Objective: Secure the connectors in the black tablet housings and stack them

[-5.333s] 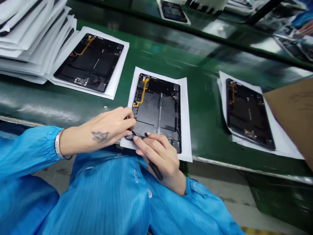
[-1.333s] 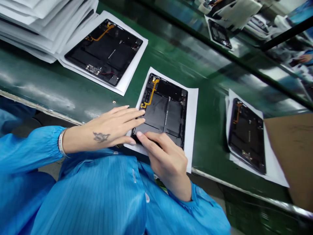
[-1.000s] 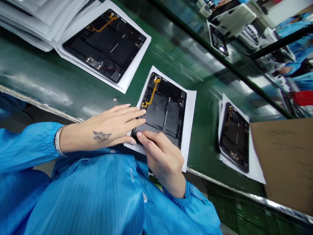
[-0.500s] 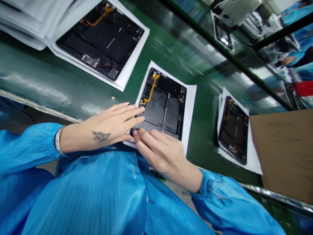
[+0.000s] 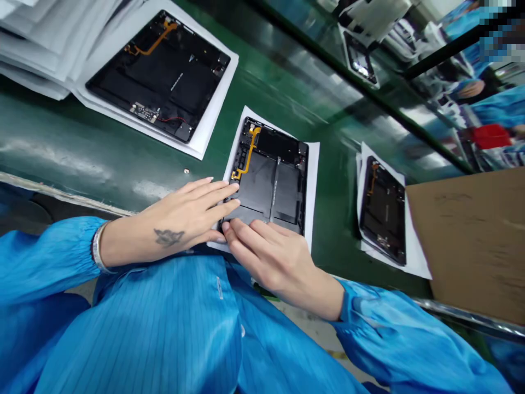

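An opened black tablet back lies face down on a white paper sheet, with an orange flex cable along its upper left side. My left hand comes in from the left, its fingertips flat on the tablet's left edge. My right hand lies across the lower edge, its fingers pressing near the bottom left corner. Neither hand shows a tool or part. That corner is hidden under my fingers.
Another open tablet on paper lies upper left, beside a stack of white sheets. A third tablet lies right, partly beside a brown cardboard sheet. All sit on a glossy green bench with a metal front edge.
My right forearm has swung outward to the right, and its blue sleeve now shows at lower right. The right fingers have shifted along the tablet's lower edge. The black strip held earlier no longer shows.
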The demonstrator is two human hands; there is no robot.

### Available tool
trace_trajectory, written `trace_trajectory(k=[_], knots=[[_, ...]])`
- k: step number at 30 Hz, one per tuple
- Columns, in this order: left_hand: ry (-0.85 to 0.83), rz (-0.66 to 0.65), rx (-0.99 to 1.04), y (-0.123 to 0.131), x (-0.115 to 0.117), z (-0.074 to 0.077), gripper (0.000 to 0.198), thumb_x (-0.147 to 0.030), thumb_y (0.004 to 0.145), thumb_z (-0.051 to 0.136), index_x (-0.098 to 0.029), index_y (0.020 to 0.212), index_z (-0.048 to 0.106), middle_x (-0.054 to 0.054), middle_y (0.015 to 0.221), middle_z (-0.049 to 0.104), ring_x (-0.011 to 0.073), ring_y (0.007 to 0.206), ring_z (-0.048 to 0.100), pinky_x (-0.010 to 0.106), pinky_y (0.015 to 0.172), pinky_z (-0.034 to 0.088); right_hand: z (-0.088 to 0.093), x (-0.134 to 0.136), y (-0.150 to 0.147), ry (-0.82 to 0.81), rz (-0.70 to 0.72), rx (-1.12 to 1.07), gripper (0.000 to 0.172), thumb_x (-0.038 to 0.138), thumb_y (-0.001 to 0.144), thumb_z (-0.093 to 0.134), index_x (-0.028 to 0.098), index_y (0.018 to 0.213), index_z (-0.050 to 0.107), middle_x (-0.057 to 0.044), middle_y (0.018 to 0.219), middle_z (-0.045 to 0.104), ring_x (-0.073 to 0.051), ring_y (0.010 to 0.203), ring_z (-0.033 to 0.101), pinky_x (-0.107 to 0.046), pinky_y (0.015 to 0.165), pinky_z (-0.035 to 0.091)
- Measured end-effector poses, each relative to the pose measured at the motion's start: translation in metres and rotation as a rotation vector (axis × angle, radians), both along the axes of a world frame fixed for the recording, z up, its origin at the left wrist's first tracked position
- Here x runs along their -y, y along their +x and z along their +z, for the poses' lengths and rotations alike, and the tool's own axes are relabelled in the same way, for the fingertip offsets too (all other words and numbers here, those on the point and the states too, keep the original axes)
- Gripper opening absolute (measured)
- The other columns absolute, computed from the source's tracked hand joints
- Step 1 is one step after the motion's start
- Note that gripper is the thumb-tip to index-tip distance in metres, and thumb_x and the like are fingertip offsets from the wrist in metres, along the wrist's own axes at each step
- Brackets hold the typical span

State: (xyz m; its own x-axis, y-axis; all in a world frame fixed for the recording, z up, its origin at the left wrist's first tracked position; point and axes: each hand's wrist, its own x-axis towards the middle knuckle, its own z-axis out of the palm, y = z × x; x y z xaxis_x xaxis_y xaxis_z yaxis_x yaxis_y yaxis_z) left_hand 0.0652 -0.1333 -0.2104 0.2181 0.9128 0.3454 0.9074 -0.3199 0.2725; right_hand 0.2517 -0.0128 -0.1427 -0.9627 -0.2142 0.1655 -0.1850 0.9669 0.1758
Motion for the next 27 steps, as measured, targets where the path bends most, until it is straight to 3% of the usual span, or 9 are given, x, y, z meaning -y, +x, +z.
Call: trace_trajectory(k=[4, 8, 12, 14, 18, 21, 23, 25, 27], knots=[[0.019, -0.021, -0.005, -0.001, 0.0, -0.001, 0.051, -0.043, 0.106, 0.042, -0.012, 0.146, 0.045, 0.016, 0.157, 0.043, 0.0281, 0.148, 0.039, 0.048, 0.124, 0.032, -0.001, 0.003, 0.002, 0.006, -0.013, -0.016, 0.021, 0.014, 0.103, 0.05, 0.013, 0.096, 0.07, -0.007, 0.095, 0.074, -0.014, 0.07, 0.054, -0.031, 0.058, 0.042], [-0.002, -0.014, -0.002, -0.001, 0.0, 0.003, 0.05, -0.041, 0.104, 0.048, -0.011, 0.145, 0.046, 0.016, 0.156, 0.044, 0.029, 0.147, 0.039, 0.049, 0.124, 0.034, -0.009, 0.002, 0.002, 0.001, -0.032, -0.045, 0.02, 0.015, 0.101, 0.054, 0.016, 0.088, 0.069, -0.005, 0.094, 0.074, -0.014, 0.069, 0.053, -0.031, 0.056, 0.04], [0.007, 0.026, -0.055, -0.001, 0.005, 0.009, 0.054, -0.041, 0.103, 0.051, -0.01, 0.147, 0.045, 0.017, 0.158, 0.042, 0.0298, 0.147, 0.04, 0.049, 0.122, 0.036, -0.019, -0.004, 0.008, -0.099, -0.048, -0.125, 0.022, 0.012, 0.102, 0.048, 0.012, 0.106, 0.07, -0.008, 0.102, 0.076, -0.015, 0.075, 0.059, -0.031, 0.06, 0.044], [0.046, 0.085, -0.087, -0.003, 0.011, 0.01, 0.056, -0.044, 0.102, 0.051, -0.01, 0.146, 0.046, 0.018, 0.156, 0.044, 0.0317, 0.145, 0.042, 0.05, 0.12, 0.039, -0.023, -0.005, 0.015, -0.181, -0.129, -0.266, 0.027, 0.007, 0.098, 0.049, 0.014, 0.116, 0.068, -0.009, 0.107, 0.076, -0.016, 0.079, 0.062, -0.031, 0.064, 0.046], [0.135, 0.17, -0.071, -0.004, 0.024, 0.011, 0.043, -0.037, 0.104, 0.05, -0.01, 0.137, 0.056, 0.016, 0.142, 0.06, 0.0311, 0.132, 0.057, 0.048, 0.111, 0.048, -0.027, 0.004, 0.024, -0.487, -0.417, -0.735, 0.048, 0.012, 0.089, 0.07, 0.027, 0.135, 0.062, -0.001, 0.087, 0.071, -0.016, 0.07, 0.061, -0.03, 0.06, 0.046], [0.201, 0.155, -0.031, -0.002, 0.028, 0.012, 0.031, -0.021, 0.102, 0.053, -0.01, 0.129, 0.061, 0.015, 0.133, 0.066, 0.0278, 0.124, 0.064, 0.042, 0.103, 0.054, -0.024, 0.012, 0.025, -0.897, -0.53, -0.904, 0.028, 0.028, 0.097, 0.065, 0.031, 0.124, 0.071, 0.004, 0.064, 0.053, -0.012, 0.053, 0.048, -0.028, 0.05, 0.039], [0.227, 0.108, -0.029, 0.002, 0.028, 0.012, 0.029, -0.011, 0.1, 0.051, -0.01, 0.126, 0.062, 0.015, 0.13, 0.068, 0.0271, 0.123, 0.064, 0.04, 0.099, 0.056, -0.023, 0.014, 0.026, -0.991, -0.5, -0.857, 0.03, 0.042, 0.103, 0.051, 0.029, 0.11, 0.077, 0.001, 0.064, 0.054, -0.015, 0.059, 0.053, -0.031, 0.056, 0.044], [0.242, 0.047, -0.048, 0.005, 0.027, 0.012, 0.029, -0.007, 0.099, 0.049, -0.009, 0.125, 0.062, 0.015, 0.13, 0.068, 0.0276, 0.123, 0.064, 0.039, 0.097, 0.057, -0.025, 0.015, 0.029, -0.943, -0.431, -0.738, 0.047, 0.053, 0.105, 0.04, 0.026, 0.103, 0.078, -0.003, 0.073, 0.064, -0.019, 0.072, 0.06, -0.036, 0.065, 0.048], [0.262, -0.001, -0.063, 0.008, 0.025, 0.01, 0.029, -0.005, 0.098, 0.049, -0.007, 0.124, 0.063, 0.016, 0.129, 0.068, 0.0291, 0.122, 0.065, 0.04, 0.095, 0.058, -0.031, 0.017, 0.033, -0.905, -0.333, -0.638, 0.049, 0.054, 0.104, 0.04, 0.022, 0.104, 0.077, -0.006, 0.083, 0.07, -0.02, 0.077, 0.063, -0.037, 0.068, 0.049]])
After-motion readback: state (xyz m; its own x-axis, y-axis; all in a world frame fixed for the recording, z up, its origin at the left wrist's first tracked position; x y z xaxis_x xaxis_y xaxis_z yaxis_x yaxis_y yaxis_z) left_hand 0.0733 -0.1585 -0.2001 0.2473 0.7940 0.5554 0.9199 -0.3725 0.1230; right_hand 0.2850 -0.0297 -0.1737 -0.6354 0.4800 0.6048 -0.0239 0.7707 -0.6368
